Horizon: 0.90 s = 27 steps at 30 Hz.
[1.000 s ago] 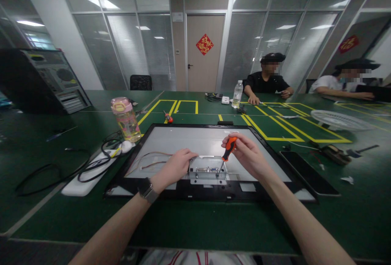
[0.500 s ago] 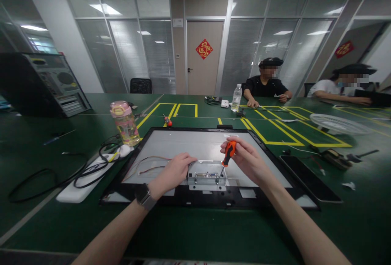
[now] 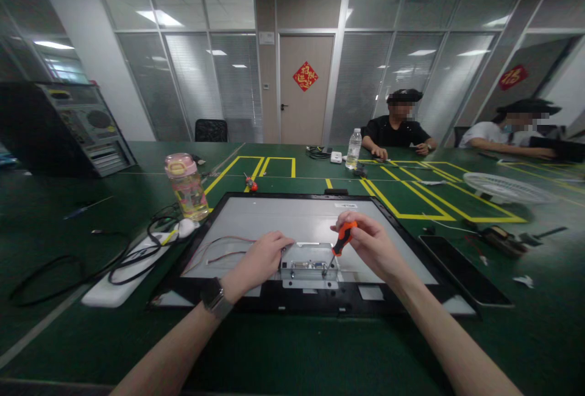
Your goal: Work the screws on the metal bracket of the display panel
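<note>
My right hand (image 3: pixel 365 239) grips an orange-and-black screwdriver (image 3: pixel 344 238) by its handle. The shaft slants down to the right part of the connector row on a metal bracket (image 3: pixel 311 284). With fingers closed on the bracket's left edge, my left hand (image 3: pixel 264 257) steadies it; the fingertips are partly hidden. Under both lies a flat display panel (image 3: pixel 256 213) with a black frame, its pale grey back facing up. Thin wires (image 3: pixel 223 254) run across the panel beside my left hand.
Left of the panel are a white power strip (image 3: pixel 123 274), black cables and a pink-lidded bottle (image 3: pixel 186 192). A black phone (image 3: pixel 461 268) lies to the right. Farther back stand a clear water bottle (image 3: pixel 353 150) and a computer case (image 3: pixel 68 128). Two people sit across the table.
The screwdriver's handle has tilted further to the right and dropped slightly, with my right hand turning around it. My left hand stays on the bracket.
</note>
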Each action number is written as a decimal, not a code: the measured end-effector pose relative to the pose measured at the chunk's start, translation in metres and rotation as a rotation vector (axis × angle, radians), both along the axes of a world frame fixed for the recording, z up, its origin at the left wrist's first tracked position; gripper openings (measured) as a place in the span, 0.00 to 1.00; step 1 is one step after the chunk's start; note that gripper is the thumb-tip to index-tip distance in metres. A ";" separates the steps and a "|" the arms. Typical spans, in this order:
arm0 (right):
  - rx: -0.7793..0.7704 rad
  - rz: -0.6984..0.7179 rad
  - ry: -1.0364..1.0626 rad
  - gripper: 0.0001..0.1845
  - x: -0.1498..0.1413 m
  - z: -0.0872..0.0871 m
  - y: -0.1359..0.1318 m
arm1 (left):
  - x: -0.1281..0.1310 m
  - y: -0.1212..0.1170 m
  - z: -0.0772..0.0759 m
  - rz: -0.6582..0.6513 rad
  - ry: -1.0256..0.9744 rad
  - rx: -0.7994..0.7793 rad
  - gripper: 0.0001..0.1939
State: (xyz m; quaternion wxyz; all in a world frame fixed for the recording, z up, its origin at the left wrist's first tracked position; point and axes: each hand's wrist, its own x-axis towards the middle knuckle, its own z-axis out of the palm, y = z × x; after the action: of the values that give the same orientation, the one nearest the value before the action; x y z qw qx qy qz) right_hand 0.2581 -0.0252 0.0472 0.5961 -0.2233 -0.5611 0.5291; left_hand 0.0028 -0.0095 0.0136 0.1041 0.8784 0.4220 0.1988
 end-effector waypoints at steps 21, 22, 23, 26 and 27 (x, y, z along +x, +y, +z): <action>-0.006 0.044 0.026 0.09 -0.003 0.002 -0.002 | -0.002 0.002 -0.005 -0.012 -0.001 0.024 0.23; -0.003 0.048 0.029 0.09 -0.003 0.002 -0.002 | -0.002 0.001 -0.005 -0.011 0.000 0.022 0.23; -0.002 0.049 0.034 0.10 -0.003 0.001 -0.002 | -0.001 0.001 -0.005 -0.009 0.001 0.021 0.23; -0.018 0.053 0.048 0.10 -0.003 0.000 -0.002 | -0.001 0.001 -0.005 -0.005 0.001 0.023 0.22; -0.025 0.054 0.052 0.10 -0.003 0.000 -0.002 | -0.001 0.001 -0.005 -0.005 0.001 0.025 0.23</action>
State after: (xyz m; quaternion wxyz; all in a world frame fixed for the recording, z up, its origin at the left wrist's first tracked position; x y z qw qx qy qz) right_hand 0.2549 -0.0268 0.0474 0.5932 -0.2018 -0.5445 0.5576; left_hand 0.0017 -0.0082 0.0088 0.0933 0.8807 0.4176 0.2032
